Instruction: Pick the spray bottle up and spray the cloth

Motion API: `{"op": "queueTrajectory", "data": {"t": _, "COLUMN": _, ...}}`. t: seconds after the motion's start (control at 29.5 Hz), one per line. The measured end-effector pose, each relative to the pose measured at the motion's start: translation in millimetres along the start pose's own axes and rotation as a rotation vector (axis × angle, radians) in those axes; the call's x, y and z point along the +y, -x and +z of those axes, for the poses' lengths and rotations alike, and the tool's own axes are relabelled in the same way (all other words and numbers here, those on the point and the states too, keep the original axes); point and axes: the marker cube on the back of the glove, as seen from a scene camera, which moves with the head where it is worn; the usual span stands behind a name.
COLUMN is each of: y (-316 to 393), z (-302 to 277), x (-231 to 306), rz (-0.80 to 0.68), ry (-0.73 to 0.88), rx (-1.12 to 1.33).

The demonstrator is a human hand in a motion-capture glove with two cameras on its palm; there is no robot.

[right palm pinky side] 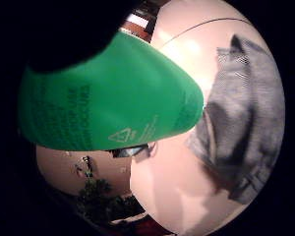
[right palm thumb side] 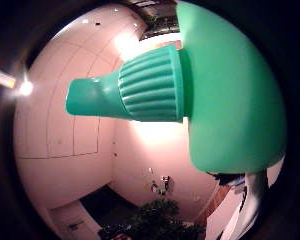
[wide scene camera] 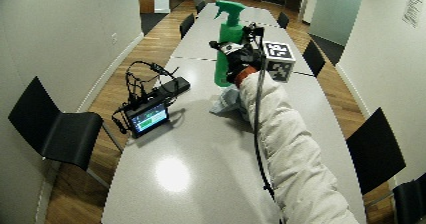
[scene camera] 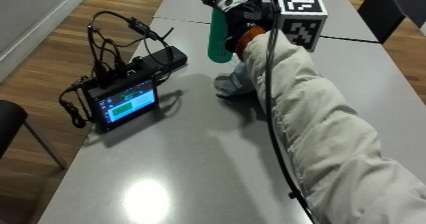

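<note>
The green spray bottle (wide scene camera: 227,39) is gripped upright by the gloved right hand (wide scene camera: 241,59), whose fingers are curled round its body, and is held above the grey table (wide scene camera: 200,159), with the crumpled cloth (wide scene camera: 226,103) lying on the surface below the fingers.

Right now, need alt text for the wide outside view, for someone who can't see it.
A gloved right hand holds a green spray bottle upright, lifted above a long grey table, with a crumpled pale cloth lying on the table just below. To one side sits a small screen device with black cables; black chairs line the table.
</note>
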Motion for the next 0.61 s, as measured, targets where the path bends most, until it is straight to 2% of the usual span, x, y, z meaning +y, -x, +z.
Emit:
{"op": "queueTrajectory", "data": {"t": 0.1, "y": -18.2, "z": 34.7, "x": 2.0, "rz": 0.064, "ry": 0.023, "rx": 0.051}}
{"op": "queueTrajectory", "data": {"t": 0.61, "y": -53.6, "z": 43.0, "x": 10.2, "rz": 0.131, "ry": 0.040, "rx": 0.126}}
